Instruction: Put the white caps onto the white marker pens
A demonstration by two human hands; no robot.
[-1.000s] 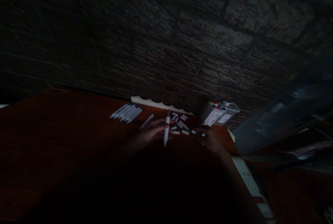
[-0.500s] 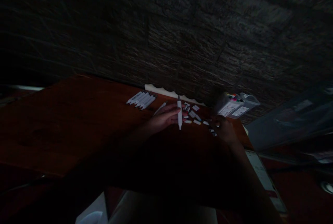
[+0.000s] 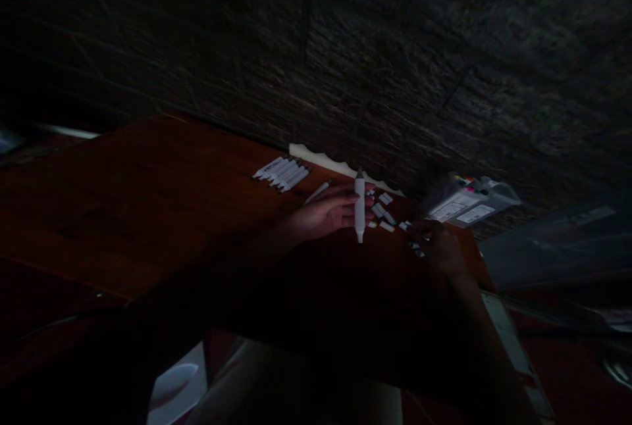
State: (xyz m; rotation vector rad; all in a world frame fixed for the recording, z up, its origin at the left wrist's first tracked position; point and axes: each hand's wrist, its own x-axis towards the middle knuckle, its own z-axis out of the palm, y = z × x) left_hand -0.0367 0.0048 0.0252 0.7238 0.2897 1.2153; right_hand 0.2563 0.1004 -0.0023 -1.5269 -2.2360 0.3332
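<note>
My left hand (image 3: 328, 214) is closed on a white marker (image 3: 360, 208), held nearly upright with the thumb across it; both dark-tipped upper end and narrow lower end are uncapped. Loose white marker caps (image 3: 386, 226) lie scattered on the table just right of it. Among the caps at the right, my right hand (image 3: 439, 247) has its fingers pinched together close to a cap (image 3: 405, 225); what they hold is lost in the dark. Left of my hands, several uncapped white markers (image 3: 284, 174) lie side by side, and a single marker (image 3: 318, 192) rests partly behind my left hand.
Two clear plastic cases (image 3: 471, 204) stand at the back right, one with coloured marker ends showing. A pale wavy-edged strip (image 3: 336, 163) runs along the stone wall (image 3: 276, 50) behind the brown wooden table (image 3: 148, 195). A flat pale panel (image 3: 508, 333) lies beyond the right edge.
The view has shifted, so the table contents sit further right. The left hand still holds the marker upright; the right hand stays by the caps at the right.
</note>
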